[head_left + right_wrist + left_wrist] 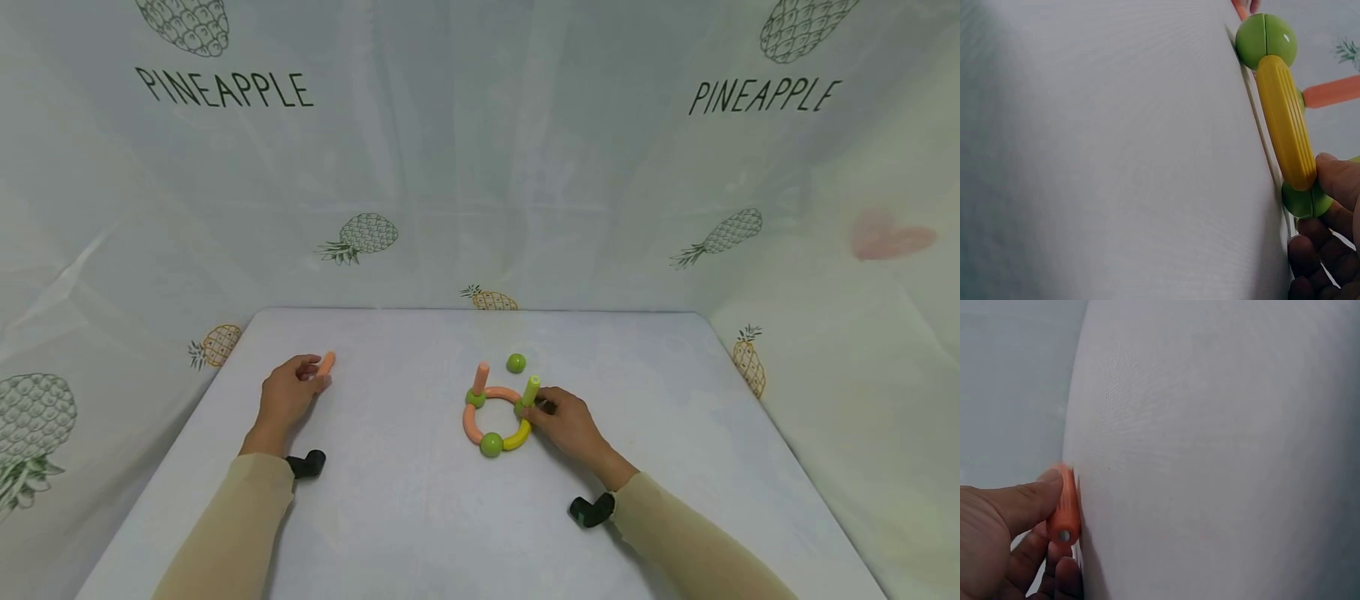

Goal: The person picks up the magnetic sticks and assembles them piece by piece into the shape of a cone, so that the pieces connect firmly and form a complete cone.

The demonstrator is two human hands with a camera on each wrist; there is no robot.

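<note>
At the table's left, my left hand (288, 392) pinches an orange rod (1065, 509) between thumb and fingers; a small round mark shows on its near end. Right of the middle lies a ring of curved orange pieces (471, 425) and a yellow curved piece (1285, 122), joined by green balls (491, 444). An orange rod (481, 379) stands up from the ring's left ball, and a yellow-green rod (531, 390) from its right ball. My right hand (568, 422) grips that right green ball (1307, 200) with thumb and fingers.
Behind the ring, a loose green ball (516, 362) lies on the white table (405, 517). A pale curtain (487, 167) printed with pineapples hangs round the back and sides. Each wrist carries a black camera mount (592, 510).
</note>
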